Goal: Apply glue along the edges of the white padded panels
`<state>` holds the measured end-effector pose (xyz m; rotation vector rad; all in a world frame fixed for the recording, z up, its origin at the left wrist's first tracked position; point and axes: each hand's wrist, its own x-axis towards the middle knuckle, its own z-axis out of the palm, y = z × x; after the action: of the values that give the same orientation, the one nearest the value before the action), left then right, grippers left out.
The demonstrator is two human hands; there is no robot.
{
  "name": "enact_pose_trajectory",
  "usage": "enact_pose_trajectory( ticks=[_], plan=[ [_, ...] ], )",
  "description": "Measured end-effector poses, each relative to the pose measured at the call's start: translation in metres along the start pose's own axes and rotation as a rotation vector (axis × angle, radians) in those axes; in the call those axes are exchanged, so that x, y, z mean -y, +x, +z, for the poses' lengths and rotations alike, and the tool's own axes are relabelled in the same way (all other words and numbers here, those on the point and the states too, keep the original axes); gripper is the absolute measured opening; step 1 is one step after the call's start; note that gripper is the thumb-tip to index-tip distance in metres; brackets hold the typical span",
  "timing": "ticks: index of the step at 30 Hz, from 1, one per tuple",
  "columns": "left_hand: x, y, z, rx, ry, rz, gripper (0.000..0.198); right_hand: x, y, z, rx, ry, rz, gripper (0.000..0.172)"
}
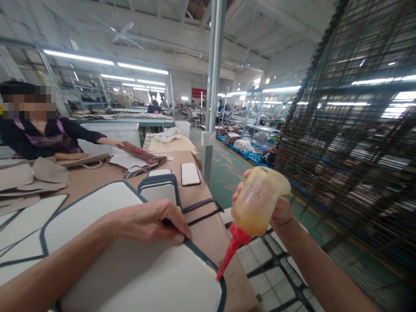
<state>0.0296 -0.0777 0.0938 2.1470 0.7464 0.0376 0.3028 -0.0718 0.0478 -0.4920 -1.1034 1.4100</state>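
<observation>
My right hand (282, 210) grips a squeeze glue bottle (260, 197), tipped down, with yellowish liquid in its lower part. Its red nozzle (232, 251) points at the corner of a white panel (156, 277), touching or just above the dark edging strip (203, 255) there. A thin pale line shows along the panel's border beside the tip. My left hand (156, 222) is closed, thumb and fingers pinching the dark edging on the panel's far side. Part of that strip is hidden beneath the fingers.
More dark-edged white panels (94, 208) lie behind, with a small stack (159, 188) and a single small panel (190, 174). Dark straps (203, 210) cross the table edge. At left a co-worker (39, 125) handles reddish-brown pieces (139, 154). A metal post (211, 91) and wire rack (351, 117) stand at right.
</observation>
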Motion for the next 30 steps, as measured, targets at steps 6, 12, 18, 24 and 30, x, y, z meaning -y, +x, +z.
enact_pose_trajectory(
  ticks=[6,12,18,24,30],
  plan=[
    [0.009,-0.002,-0.001,-0.046,0.009,0.026,0.028,-0.001,0.001,0.000,0.045,-0.010,-0.044,0.050],
    [0.017,-0.009,-0.003,-0.062,0.035,0.008,0.026,-0.003,-0.006,-0.008,0.054,-0.010,-0.044,0.047],
    [0.024,-0.014,-0.004,-0.144,0.039,-0.023,0.029,-0.005,-0.010,-0.006,-0.025,0.006,-0.135,0.050],
    [0.039,-0.020,-0.002,-0.253,0.042,-0.037,0.030,-0.012,-0.018,-0.012,-0.036,-0.060,-0.135,0.056],
    [0.040,-0.026,-0.001,-0.389,-0.054,-0.064,0.026,-0.024,-0.020,-0.021,-0.095,-0.072,-0.260,0.049]
  ],
)
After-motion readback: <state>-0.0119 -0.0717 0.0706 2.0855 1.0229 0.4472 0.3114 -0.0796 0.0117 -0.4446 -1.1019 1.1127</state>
